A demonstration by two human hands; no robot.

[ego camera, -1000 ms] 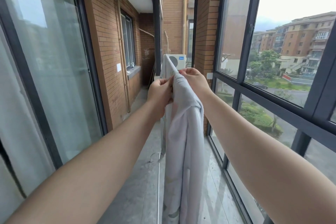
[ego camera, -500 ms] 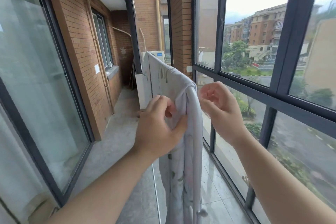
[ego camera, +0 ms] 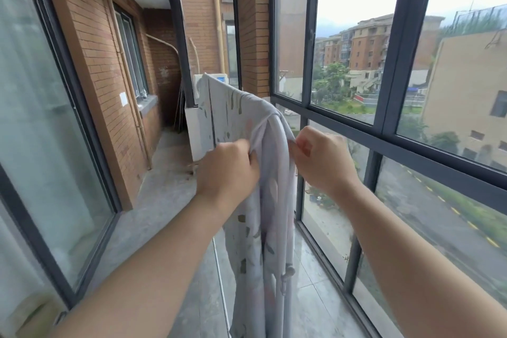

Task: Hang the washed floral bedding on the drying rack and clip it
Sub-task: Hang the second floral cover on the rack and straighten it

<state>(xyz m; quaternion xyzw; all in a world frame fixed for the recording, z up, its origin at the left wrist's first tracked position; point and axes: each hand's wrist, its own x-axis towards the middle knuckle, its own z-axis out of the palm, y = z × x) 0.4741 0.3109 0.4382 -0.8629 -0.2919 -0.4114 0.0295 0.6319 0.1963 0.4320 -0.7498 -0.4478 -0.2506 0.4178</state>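
The pale floral bedding [ego camera: 263, 228] hangs folded over a drying rack whose top bar is hidden under the cloth; it stretches away toward the far end of the balcony and drops nearly to the floor in front of me. My left hand [ego camera: 227, 170] pinches the near fold of the bedding on its left side. My right hand [ego camera: 321, 159] grips the fabric edge on the right side, fingers curled onto it. A thin white rack leg [ego camera: 220, 277] shows below the cloth. No clip is visible.
Narrow balcony: brick wall and sliding glass door [ego camera: 41, 145] on the left, dark-framed window wall [ego camera: 384, 123] on the right. An air-conditioner unit [ego camera: 216, 79] stands at the far end behind the bedding. Grey tiled floor [ego camera: 170, 214] runs along the left of the rack.
Both hands came down from the high far end of the bedding to its near fold. The right hand, open half a second ago, has closed onto the fabric edge.
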